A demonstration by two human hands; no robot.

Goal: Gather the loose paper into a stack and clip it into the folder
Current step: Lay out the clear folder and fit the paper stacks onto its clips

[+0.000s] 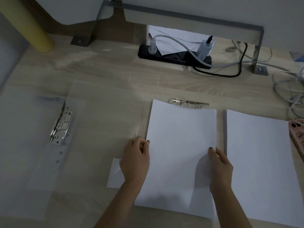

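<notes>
on the folder (107,116), left hand (135,159) and right hand (220,165) grip blank paper (179,137).

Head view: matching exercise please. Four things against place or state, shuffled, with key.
Things:
1. centre paper stack
2. right paper stack
3. power strip
4. left folder clip

Place or state:
A. black, at the back of the desk
B. gripped at its side edges by the left hand and right hand
C. silver, far left, on a clear folder
D. lying flat, untouched

Pairs: 1-B, 2-D, 3-A, 4-C
</notes>
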